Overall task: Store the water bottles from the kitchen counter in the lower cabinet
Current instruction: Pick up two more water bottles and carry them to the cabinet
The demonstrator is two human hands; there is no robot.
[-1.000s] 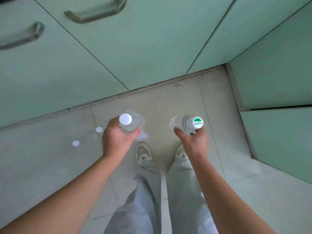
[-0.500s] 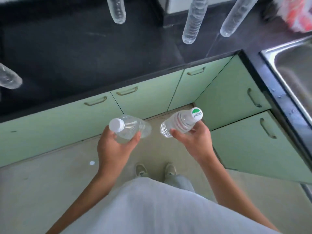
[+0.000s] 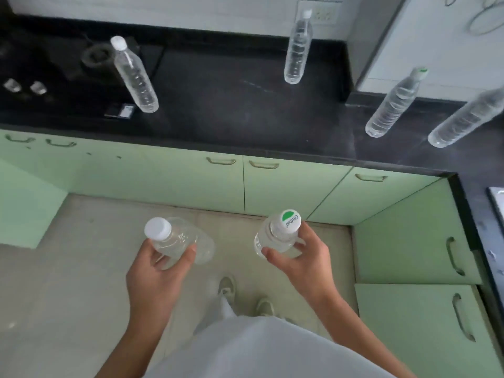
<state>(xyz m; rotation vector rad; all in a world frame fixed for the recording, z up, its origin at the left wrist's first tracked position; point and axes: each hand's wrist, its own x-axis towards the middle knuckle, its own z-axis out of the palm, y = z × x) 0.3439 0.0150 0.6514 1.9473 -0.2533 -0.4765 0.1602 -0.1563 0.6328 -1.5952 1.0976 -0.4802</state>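
Both hands were full. The left hand (image 3: pixel 152 268) was wrapped round a white-capped bottle (image 3: pixel 177 241), thumb on the near side and fingers curled under it. The right hand (image 3: pixel 302 257) gripped a green-capped bottle (image 3: pixel 278 236) just below the neck. Both bottles were in the air above the floor (image 3: pixel 81 268), near the person's body and apart from each other.

Key relation: the lower cabinet (image 3: pixel 286 192) lay farther out and lower than the hands, under the counter (image 3: pixel 231 105). Every door in view was closed. Each held bottle was tilted, its long axis running from the cap, up and near, to the base, down and far, so the bases already pointed towards the doors. The left hand was roughly in line with the middle pair of doors. The right hand was nearer the side doors (image 3: pixel 409 236) round the corner on the right. Likely snag: there was no free hand for a handle, so one bottle would probably have to be put down or tucked away first.

Counts:
- Two bottles were held, one per hand.
- Four bottles stood upright on the counter: a left counter bottle (image 3: pixel 135 75), a middle counter bottle (image 3: pixel 297 47), a right counter bottle (image 3: pixel 392 105) and a far-right counter bottle (image 3: pixel 463 121). That made six bottles in all.
- Seven door handles were counted.
- One sink (image 3: pixel 496 197) edge showed at the right.
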